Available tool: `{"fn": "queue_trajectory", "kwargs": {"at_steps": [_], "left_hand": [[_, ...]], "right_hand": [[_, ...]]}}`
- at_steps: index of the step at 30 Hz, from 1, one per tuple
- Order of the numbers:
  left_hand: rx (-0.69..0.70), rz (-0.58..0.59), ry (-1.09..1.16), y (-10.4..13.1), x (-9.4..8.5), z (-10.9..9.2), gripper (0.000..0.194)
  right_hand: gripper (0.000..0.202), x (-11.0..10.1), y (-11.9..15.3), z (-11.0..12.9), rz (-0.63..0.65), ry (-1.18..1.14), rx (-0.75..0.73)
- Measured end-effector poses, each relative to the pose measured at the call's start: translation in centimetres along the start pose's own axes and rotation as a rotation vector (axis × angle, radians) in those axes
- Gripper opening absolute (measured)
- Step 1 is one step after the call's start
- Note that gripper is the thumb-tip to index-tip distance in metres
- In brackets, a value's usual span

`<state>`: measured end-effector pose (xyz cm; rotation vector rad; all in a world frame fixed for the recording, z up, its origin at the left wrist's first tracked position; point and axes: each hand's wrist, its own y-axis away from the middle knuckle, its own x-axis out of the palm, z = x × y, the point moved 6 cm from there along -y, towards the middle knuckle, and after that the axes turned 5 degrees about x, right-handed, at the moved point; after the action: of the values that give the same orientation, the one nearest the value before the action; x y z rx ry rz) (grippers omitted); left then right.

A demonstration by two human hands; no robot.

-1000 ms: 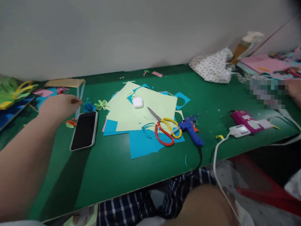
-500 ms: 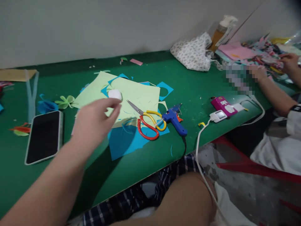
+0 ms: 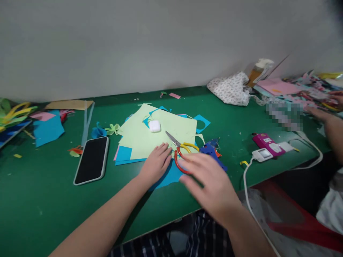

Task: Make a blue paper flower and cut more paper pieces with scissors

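My left hand (image 3: pixel 158 162) lies with its fingers stretched out on the near edge of pale green paper (image 3: pixel 179 126), over blue paper (image 3: pixel 168 177). A small white case (image 3: pixel 154 126) rests on the green sheet beyond the fingertips. Scissors (image 3: pixel 172 138) with one red and one yellow handle lie by the left fingers, blades pointing away. Blurred by motion, my right hand (image 3: pixel 211 182) hovers with fingers and thumb apart over the handles. It partly hides them and a blue glue gun (image 3: pixel 220 164). Neither hand holds anything.
A phone (image 3: pixel 92 160), a green paper flower (image 3: pixel 113 129) and a blue one (image 3: pixel 98 131) lie left. Right are a magenta device (image 3: pixel 268 142), a white cable (image 3: pixel 245 185) and a patterned bag (image 3: pixel 232 89). Another person's hand (image 3: pixel 320 114) is at the far right.
My left hand has drawn back from the white case to the paper's near edge. My right hand has entered over the scissors handles. The view has swung left and up.
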<state>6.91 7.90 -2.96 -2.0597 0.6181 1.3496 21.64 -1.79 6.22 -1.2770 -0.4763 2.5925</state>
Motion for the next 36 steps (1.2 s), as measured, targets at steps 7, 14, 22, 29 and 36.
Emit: {"fn": "queue_trajectory", "kwargs": {"at_steps": [7, 14, 22, 29, 36], "left_hand": [[0.074, 0.005, 0.037, 1.7, -0.3, -2.0, 0.043], [0.12, 0.009, 0.045, 3.6, -0.2, -3.5, 0.043], [0.203, -0.032, 0.015, 4.5, -0.6, -5.1, 0.037], [0.3, -0.027, 0.067, 6.0, -0.6, -7.3, 0.033], [0.032, -0.057, 0.008, 3.0, -0.7, -4.4, 0.039]], "right_hand": [[0.007, 1.0, 2.2, -9.7, -0.124, 0.262, 0.259], [0.014, -0.9, 0.6, -11.2, -0.276, 0.331, 0.248], [0.018, 0.4, -2.1, -8.9, -0.16, 0.356, 0.157], [0.043, 7.1, -2.7, -4.3, 0.335, 0.249, 0.106], [0.057, 4.8, -3.6, -7.0, 0.345, -0.144, 0.293]]}}
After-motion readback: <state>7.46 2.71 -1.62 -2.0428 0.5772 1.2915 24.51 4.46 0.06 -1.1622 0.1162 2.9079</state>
